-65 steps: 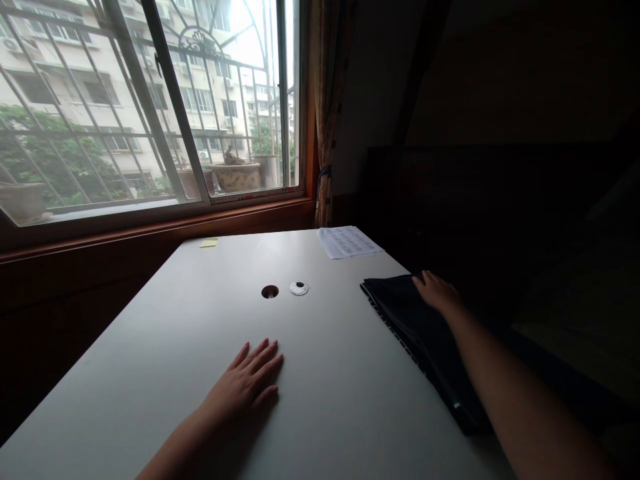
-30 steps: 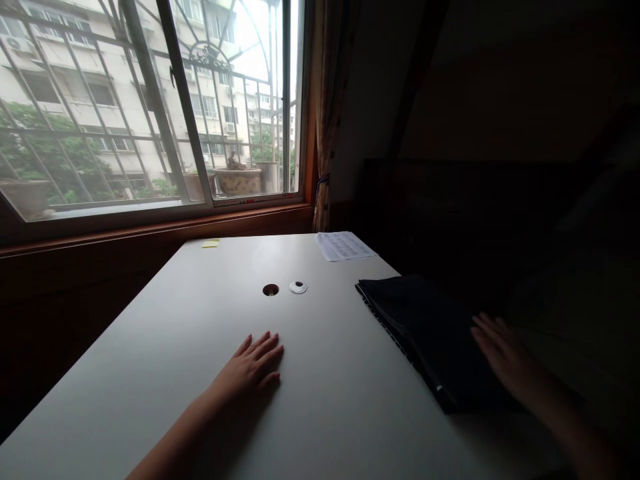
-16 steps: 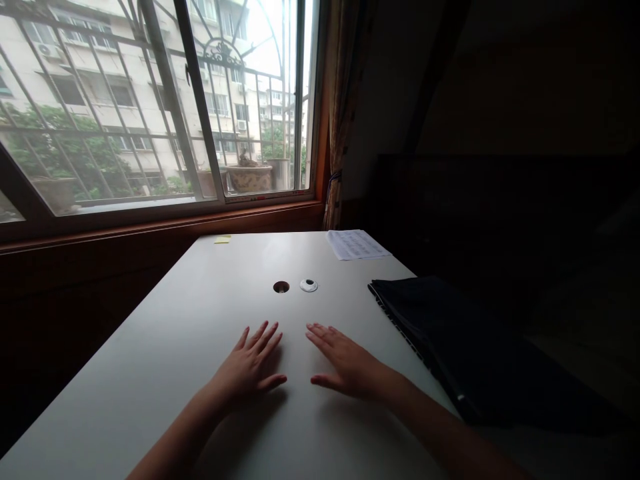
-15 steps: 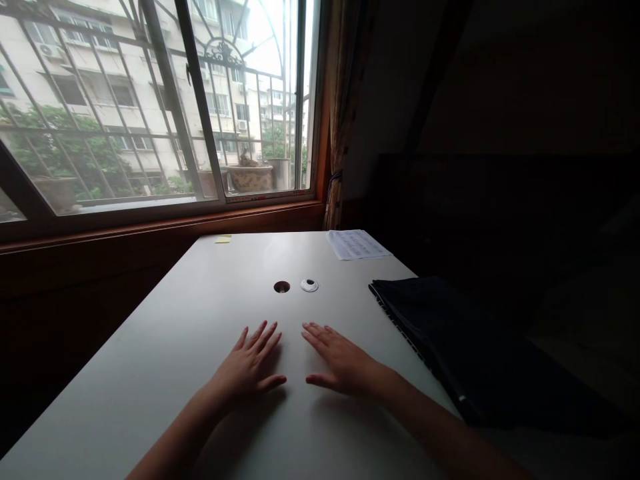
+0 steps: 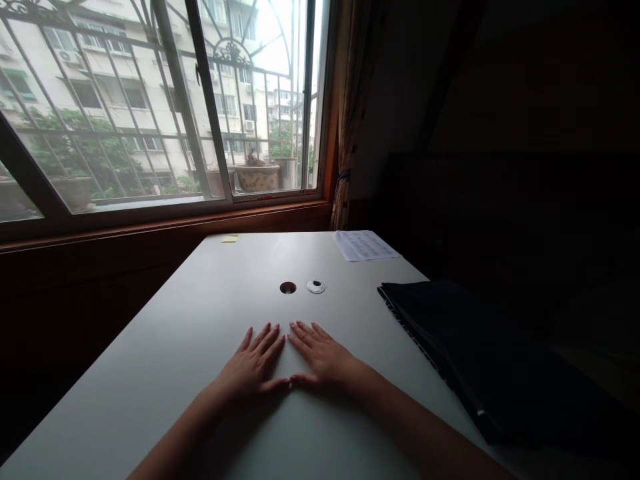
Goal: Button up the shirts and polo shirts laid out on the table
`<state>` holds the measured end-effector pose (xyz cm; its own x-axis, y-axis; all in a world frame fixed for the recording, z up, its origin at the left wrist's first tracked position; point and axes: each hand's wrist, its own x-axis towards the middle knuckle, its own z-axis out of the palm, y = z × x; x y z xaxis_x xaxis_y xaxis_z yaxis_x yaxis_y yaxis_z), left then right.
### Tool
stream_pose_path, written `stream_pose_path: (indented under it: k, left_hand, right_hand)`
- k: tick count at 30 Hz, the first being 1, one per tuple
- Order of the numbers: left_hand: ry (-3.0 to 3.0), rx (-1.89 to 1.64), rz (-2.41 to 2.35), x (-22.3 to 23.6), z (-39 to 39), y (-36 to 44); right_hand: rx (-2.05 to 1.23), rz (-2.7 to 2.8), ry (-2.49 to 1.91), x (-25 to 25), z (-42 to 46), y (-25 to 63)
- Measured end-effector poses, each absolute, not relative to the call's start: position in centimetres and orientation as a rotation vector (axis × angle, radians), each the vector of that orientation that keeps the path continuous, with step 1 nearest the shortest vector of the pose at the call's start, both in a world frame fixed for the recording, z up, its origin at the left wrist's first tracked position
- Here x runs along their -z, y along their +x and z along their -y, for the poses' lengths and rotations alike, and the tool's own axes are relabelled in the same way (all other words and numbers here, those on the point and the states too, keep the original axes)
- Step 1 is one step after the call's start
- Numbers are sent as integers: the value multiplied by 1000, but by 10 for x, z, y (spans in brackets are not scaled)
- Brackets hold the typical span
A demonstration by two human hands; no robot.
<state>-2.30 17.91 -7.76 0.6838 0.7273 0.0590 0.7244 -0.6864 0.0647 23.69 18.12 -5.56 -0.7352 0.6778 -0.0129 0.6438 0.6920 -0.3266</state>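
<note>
My left hand [image 5: 253,365] lies palm down on the white table [image 5: 165,347], fingers spread and pointing away from me. Beside it, my right hand [image 5: 323,360] rests palm down too, its fingers apart and angled to the left. The two thumb tips meet or nearly meet, and the index fingertips are close together. Neither hand holds anything. Beyond the fingertips are a round cable hole [image 5: 288,288] in the tabletop and, just right of it, a white round cap [image 5: 315,287] with a dark opening.
Dark folded cloth [image 5: 450,333] lies along the table's right edge. Printed sheets [image 5: 367,246] are at the far right corner, and a yellow sticky note [image 5: 230,238] at the far left. Behind the table stands a barred window [image 5: 150,120] with a tied curtain [image 5: 344,187].
My right hand has moved left and down onto the table, so the thumbs have come together. My left hand has barely moved. The view has shifted slightly left.
</note>
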Motion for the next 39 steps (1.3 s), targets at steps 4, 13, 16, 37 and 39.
stream_pose_path:
  k: [4,13,16,37,39]
  left_hand:
    - [2854,-115,-1227,77,-179,-22]
    - [2871,-148,-1215,78,-180,-24]
    - [2860,-132,-1209,79,-181,-24]
    - [2832,-135,-1217,77,-181,-24]
    - [2830,-121,-1216,78,-181,-24]
  right_hand:
    - [-480,2788,-1102,55,-180,236]
    - [-462,2786,-1100,54,-179,236]
    - [-468,2785,-1097,55,-180,236]
    - [-497,2763,-1104,52,-179,236]
    - [-507,2769,-1104,52,-179,236]
